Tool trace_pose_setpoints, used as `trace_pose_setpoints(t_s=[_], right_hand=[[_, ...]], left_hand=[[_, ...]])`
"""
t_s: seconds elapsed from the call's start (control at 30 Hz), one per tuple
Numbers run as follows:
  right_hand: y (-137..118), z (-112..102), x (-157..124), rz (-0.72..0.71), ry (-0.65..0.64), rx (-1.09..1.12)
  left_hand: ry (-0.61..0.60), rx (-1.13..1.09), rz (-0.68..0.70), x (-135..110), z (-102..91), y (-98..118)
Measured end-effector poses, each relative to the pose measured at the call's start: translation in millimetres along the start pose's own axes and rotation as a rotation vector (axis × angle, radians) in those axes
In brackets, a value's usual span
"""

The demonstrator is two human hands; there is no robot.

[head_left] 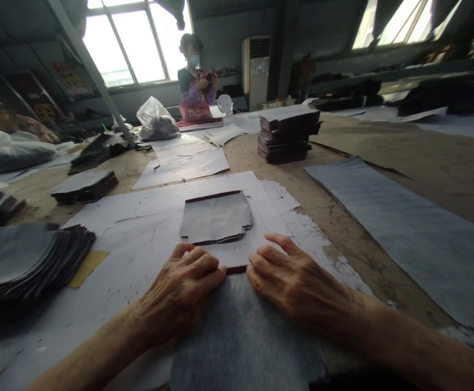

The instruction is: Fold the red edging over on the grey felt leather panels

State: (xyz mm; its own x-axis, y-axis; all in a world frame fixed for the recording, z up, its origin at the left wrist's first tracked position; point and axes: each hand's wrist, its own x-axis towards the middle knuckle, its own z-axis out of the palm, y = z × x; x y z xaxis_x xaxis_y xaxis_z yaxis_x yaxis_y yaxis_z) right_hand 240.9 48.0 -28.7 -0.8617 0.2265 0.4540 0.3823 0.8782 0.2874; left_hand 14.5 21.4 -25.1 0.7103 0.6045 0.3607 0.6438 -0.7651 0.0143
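A grey-backed sheet piece lies before me, its far edge turned over into a narrow dark red strip. My left hand has its fingers curled on the left end of that edge, thumb pointing along the strip. At the right end, the bent fingers of my right hand press on the same edge, with the index finger raised a little. Both hands hide the corners under them. Just beyond lies a small stack of grey pieces with dark red edges, on white paper.
Stacks of dark cut pieces stand at left and far centre. A long grey sheet stretches along the right. Across the table a masked person holds a dark object near a small fan. Plastic bags lie further left.
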Motion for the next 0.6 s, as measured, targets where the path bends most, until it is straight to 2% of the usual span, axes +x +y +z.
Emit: trace_pose_setpoints(t_s=[0.1, 0.2, 0.27, 0.43, 0.6], right_hand=[[4.1, -8.3, 0.5, 0.057, 0.082, 0.072], [5.3, -11.7, 4.9, 0.25, 0.177, 0.17], [1.0, -8.1, 10.5, 0.303, 0.151, 0.2], [-19.9, 7.2, 25.3, 0.193, -0.096, 0.218], [-25.8, 7.8, 29.5, 0.13, -0.097, 0.143]], left_hand=[[0.033, -0.019, -0.015, -2.7, 1.7, -1.6], [0.032, -0.026, -0.036, -2.8, 0.9, 0.1], [0.027, -0.026, -0.041, -1.7, 0.5, 1.7], [0.03, -0.051, -0.04, -4.4, -0.9, -3.4], [0.152, -0.071, 0.011, -21.4, -4.7, -22.8]])
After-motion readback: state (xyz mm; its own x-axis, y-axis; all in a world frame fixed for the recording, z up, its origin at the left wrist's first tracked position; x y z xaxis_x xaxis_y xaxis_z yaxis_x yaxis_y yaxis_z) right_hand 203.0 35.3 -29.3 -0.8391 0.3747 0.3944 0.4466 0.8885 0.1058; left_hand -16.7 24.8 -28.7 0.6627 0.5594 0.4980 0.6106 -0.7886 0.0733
